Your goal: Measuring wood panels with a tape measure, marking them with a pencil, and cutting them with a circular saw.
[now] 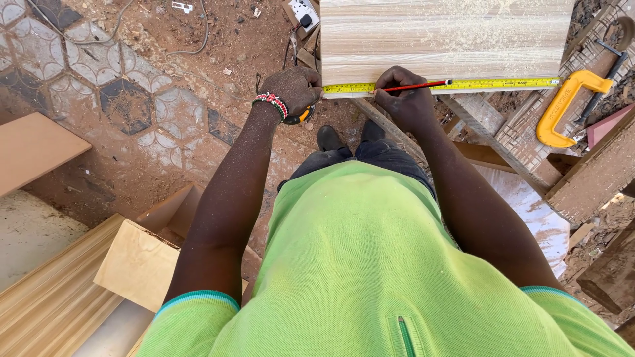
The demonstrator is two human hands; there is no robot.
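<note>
At far left, offcuts (135,264) of pale board lie on the patterned tiles (126,106) and dirt. The left hand (291,89), with a beaded wristband (271,102), is closed around the tape case (301,116) just off the board's left corner. The yellow tape (489,84) runs right along the near edge of the light wood-grain board (443,36), which lies on the worktop (529,142). The right hand (405,96) rests on that edge, pinching a red pencil (417,85) whose tip touches the board beside the tape. Further right, a yellow clamp (562,106) lies on the worktop.
</note>
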